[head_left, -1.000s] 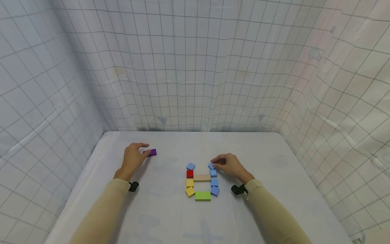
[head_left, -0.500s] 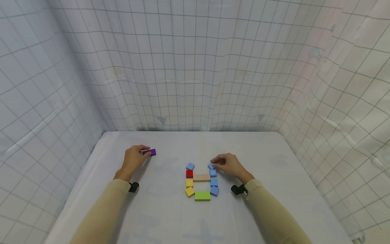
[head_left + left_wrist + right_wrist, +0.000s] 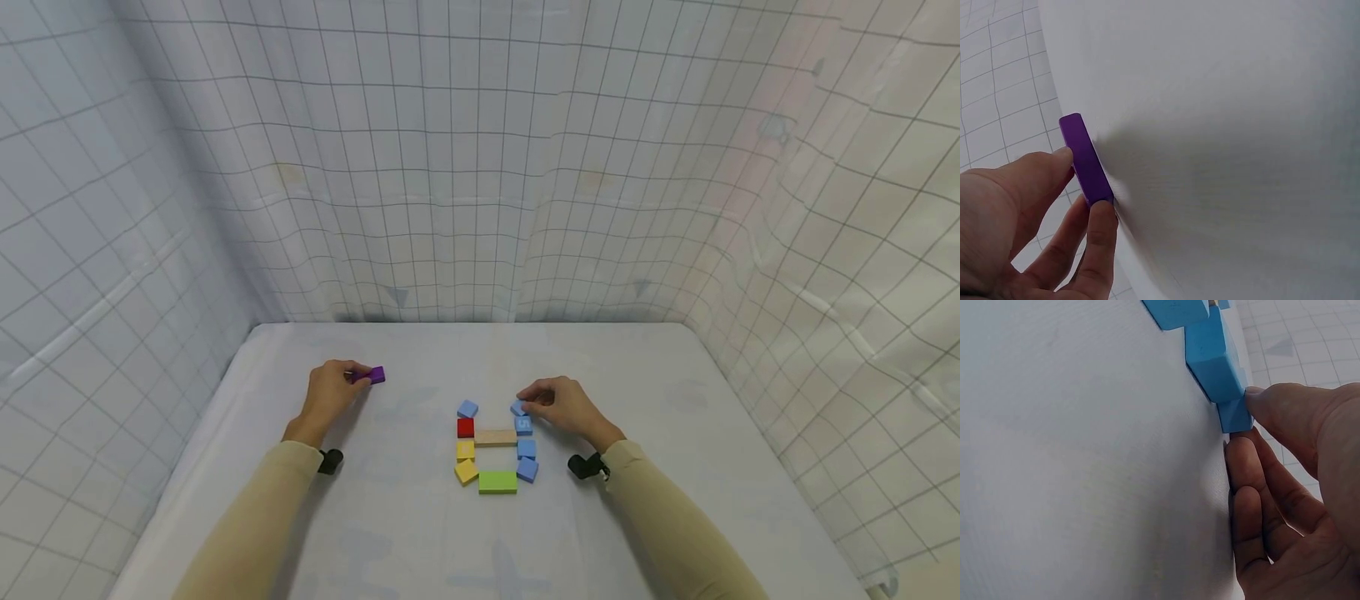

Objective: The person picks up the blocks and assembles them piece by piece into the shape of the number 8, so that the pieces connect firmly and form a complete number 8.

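Observation:
At the far left of the table, my left hand (image 3: 330,393) holds a purple block (image 3: 377,375). The left wrist view shows the thumb on one side of this purple block (image 3: 1087,159) and fingertips at its near end. My right hand (image 3: 562,406) pinches a small light-blue block (image 3: 517,407) at the far right corner of a block arrangement. In the right wrist view, the thumb and fingers meet at that blue block (image 3: 1235,417), which touches another blue block (image 3: 1213,359). A blue block marked 5 (image 3: 523,426) lies just nearer.
The arrangement's left side has a blue block (image 3: 468,408), a red block (image 3: 466,427) and yellow blocks (image 3: 465,451). A wooden plank (image 3: 495,438) bridges the middle; a green block (image 3: 498,482) lies at the front. More blue blocks (image 3: 527,450) line the right. Gridded curtains (image 3: 465,167) surround the table.
My left hand's fingers have closed in on the purple block, which stays in about the same place. My right hand stays at the blue block with hardly any movement.

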Motion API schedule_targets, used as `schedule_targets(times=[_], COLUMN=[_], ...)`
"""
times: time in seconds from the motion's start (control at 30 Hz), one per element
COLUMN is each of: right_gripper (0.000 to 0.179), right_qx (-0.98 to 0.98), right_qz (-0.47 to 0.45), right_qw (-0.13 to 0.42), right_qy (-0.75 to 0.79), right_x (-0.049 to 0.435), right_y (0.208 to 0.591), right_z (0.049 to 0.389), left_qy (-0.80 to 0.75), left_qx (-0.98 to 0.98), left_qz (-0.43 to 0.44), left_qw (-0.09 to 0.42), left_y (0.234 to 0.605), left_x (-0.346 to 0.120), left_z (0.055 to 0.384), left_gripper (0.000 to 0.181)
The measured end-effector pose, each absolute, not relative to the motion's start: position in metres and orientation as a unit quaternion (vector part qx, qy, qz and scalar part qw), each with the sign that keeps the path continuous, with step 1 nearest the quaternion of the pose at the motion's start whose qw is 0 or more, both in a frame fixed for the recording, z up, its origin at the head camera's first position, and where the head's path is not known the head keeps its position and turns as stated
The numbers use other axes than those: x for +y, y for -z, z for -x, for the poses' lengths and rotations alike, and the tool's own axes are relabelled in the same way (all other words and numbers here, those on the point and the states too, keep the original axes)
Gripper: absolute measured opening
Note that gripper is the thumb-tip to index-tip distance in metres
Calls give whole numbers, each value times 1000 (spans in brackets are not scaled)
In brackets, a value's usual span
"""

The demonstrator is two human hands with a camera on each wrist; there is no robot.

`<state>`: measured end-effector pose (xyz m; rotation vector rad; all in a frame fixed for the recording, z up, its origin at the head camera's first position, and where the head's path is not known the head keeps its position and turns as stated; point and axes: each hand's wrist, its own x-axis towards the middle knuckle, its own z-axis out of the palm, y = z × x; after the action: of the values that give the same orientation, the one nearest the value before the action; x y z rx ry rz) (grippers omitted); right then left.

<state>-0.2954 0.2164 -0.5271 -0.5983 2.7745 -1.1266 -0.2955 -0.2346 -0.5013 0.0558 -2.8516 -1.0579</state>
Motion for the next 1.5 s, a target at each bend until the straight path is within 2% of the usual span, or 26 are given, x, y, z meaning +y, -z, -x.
schedule_targets(times=[0.23,0.83,1.13,1.23,1.5], right_gripper=[18,17,16,16,17], right_qx=[909,910,909,909,909], right_qz=[191,183,179,179,182], right_qw=[47,48,52,54,51], right_qy=[369,369,371,371,372], right_x=[216,216,216,215,215], right_y=[529,530,529,529,530], right_z=[297,296,296,296,296], left_qy=[350,365,349,345,343], left_qx=[-936,-927,-927,-929,-933], left_qz=[-16,56,117,120,110], left_qw=[46,60,71,65,6], left_y=[507,515,552,549,512], left_x=[-234,-208,-199,-187,-152], left_z=[299,306,335,333,312], left_gripper=[24,24,22,22,24])
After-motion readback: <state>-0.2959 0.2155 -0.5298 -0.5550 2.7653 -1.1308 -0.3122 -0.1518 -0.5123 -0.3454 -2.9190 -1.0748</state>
